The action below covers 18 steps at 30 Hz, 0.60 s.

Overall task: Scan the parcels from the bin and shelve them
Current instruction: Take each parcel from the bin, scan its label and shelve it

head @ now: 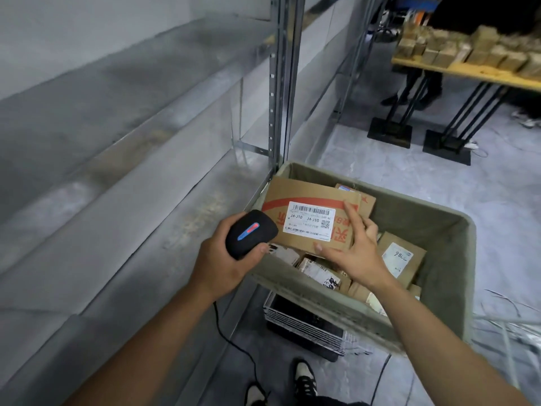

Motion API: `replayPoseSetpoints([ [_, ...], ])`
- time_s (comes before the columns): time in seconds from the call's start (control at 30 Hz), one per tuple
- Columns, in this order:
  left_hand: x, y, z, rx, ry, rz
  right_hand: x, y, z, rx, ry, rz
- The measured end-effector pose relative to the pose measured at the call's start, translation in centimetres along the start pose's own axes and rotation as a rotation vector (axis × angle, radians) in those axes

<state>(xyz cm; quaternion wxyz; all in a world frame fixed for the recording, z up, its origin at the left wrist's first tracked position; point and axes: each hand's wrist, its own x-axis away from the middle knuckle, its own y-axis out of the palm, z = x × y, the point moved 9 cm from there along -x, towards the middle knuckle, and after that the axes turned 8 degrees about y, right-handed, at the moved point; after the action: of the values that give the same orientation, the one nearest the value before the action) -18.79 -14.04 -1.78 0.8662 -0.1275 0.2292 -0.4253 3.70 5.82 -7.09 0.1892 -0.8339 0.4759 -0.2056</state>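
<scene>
Parcel: cardboard parcel (310,221) held tilted above the bin (439,230), label side up toward the camera, at about 12 o'clock from the wrists.
Label: white label (309,220) with a barcode along its far edge and "J4-J10" printed twice; it reads upside down from this view.
Right hand: right hand (355,247) grips the parcel's right edge, thumb under the near edge, index finger laid over the top beside the label, other fingers curled behind.
Left hand: left hand (225,259) is wrapped round the black scanner (251,233), whose nose sits just beside the parcel's left edge, at 9 o'clock from the label.
Scan risk: the scanner looks very close and off to the side of the barcode, so the beam may miss it or catch the lower code strip or the QR code instead; a wrong or failed read would follow.
Finger risk: the index finger lies near the label's right corner; sliding left would cover part of the code.
Grip risk: the parcel is carried by one hand at one edge only; its far side could sag and drop back among the other parcels (401,259) in the bin.
Cable risk: the scanner cable (234,344) trails down to the floor by the shoes (304,379); a step toward the shelf (146,159) at 10 o'clock could snag it.
</scene>
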Motion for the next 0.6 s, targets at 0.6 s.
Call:
replayPoseSetpoints([
  [0.6,7.7,-3.4,6.8,-0.017,-0.108,0.323,4.0,0.2,-7.7,0.019,-0.417,-0.003],
])
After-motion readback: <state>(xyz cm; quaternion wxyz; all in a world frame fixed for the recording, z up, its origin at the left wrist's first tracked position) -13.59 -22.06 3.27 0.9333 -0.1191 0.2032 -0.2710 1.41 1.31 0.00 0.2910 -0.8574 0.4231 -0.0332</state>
